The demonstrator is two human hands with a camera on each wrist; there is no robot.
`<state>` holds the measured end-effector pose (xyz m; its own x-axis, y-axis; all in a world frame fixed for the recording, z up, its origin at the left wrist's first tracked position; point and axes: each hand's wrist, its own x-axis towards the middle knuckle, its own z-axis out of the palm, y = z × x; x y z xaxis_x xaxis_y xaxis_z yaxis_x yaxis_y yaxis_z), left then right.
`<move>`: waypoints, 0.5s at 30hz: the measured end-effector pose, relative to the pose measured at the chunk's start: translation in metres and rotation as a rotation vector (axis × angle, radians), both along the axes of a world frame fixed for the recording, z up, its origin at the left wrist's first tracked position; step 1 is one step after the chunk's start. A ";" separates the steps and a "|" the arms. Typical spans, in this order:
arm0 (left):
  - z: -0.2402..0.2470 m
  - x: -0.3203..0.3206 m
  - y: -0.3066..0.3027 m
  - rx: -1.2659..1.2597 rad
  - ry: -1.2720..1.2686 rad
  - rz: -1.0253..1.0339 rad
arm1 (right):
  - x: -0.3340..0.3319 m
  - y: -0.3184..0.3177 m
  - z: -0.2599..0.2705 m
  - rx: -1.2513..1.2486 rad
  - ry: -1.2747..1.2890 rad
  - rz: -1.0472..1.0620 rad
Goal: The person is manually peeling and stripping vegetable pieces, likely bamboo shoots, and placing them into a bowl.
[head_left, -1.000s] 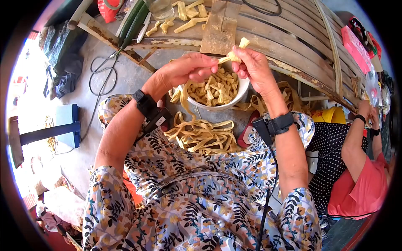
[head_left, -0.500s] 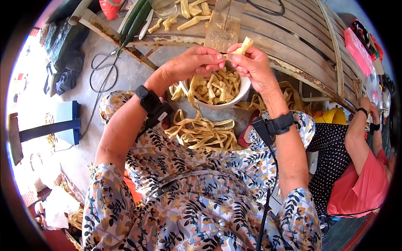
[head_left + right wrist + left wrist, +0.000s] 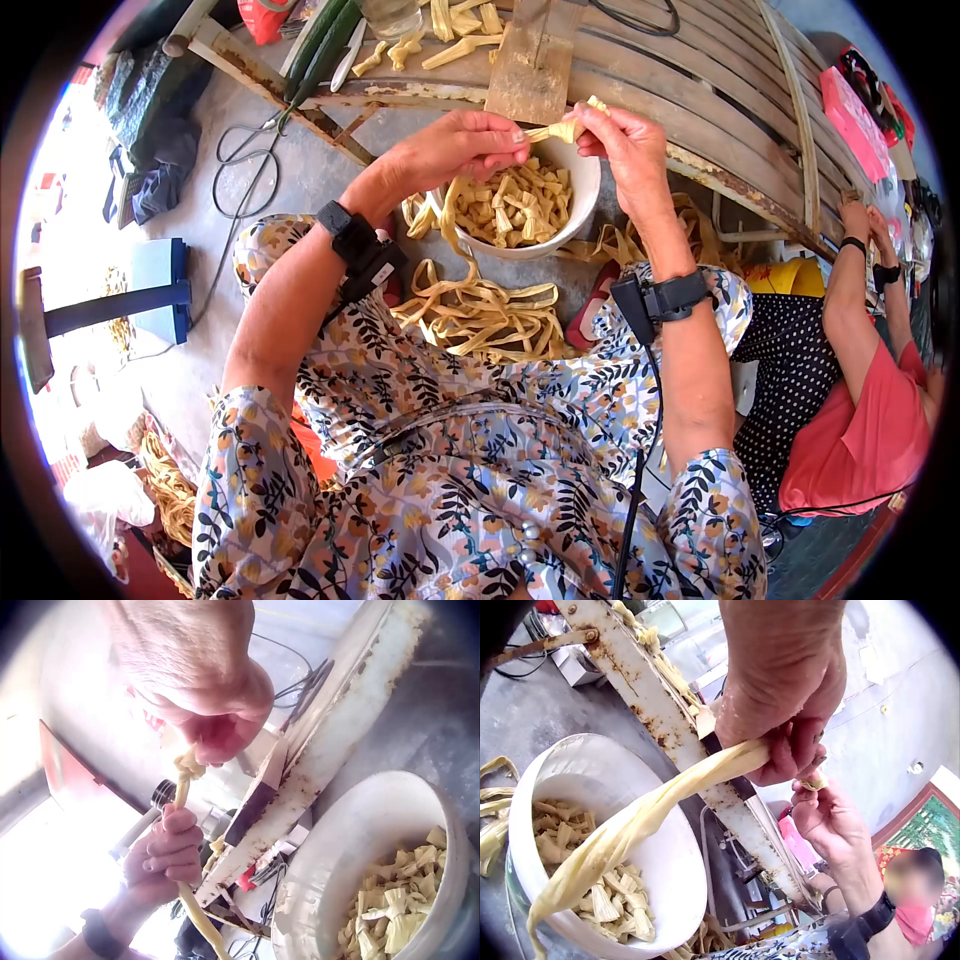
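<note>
Above a white bucket (image 3: 586, 205), both hands hold one long pale-yellow strip (image 3: 645, 802) with a knot (image 3: 568, 130) near its right end. My left hand (image 3: 462, 148) grips the strip just left of the knot, its slack hanging past the bucket toward a loose pile of strips (image 3: 490, 318) on the floor. Thumb and fingers of my right hand (image 3: 632, 150) pinch the knotted end, which sticks out beside the fingers in the right wrist view. Short knotted pieces (image 3: 515, 208) of the same material lie inside the bucket.
A slatted bench (image 3: 690, 95) with a rusty edge runs behind the bucket, bearing a wooden board (image 3: 530, 70), more yellow pieces (image 3: 462, 50), cucumbers (image 3: 325, 55), a knife and a glass jar (image 3: 390, 15). Another person (image 3: 860, 400) sits at the right. A cable (image 3: 245, 170) lies on the floor.
The right hand has shifted a little to the right, drawing the knotted end farther from the left hand. The strip between the hands now shows stretched out.
</note>
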<state>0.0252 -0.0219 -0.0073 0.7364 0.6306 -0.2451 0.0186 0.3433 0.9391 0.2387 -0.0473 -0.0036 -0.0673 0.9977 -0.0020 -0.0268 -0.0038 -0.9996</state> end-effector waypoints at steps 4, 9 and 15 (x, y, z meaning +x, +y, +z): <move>0.007 0.001 0.000 0.155 0.067 0.055 | -0.001 0.003 0.007 0.090 -0.022 -0.020; 0.011 -0.002 -0.002 0.272 0.182 0.086 | -0.007 -0.002 0.017 -0.095 -0.028 0.095; 0.019 -0.004 0.015 0.249 0.111 0.054 | -0.010 0.013 0.008 -0.122 0.169 0.139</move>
<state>0.0211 -0.0068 0.0116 0.6774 0.7192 -0.1546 0.1136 0.1054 0.9879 0.2287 -0.0346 0.0044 -0.2134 0.9720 -0.0989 -0.1846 -0.1395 -0.9729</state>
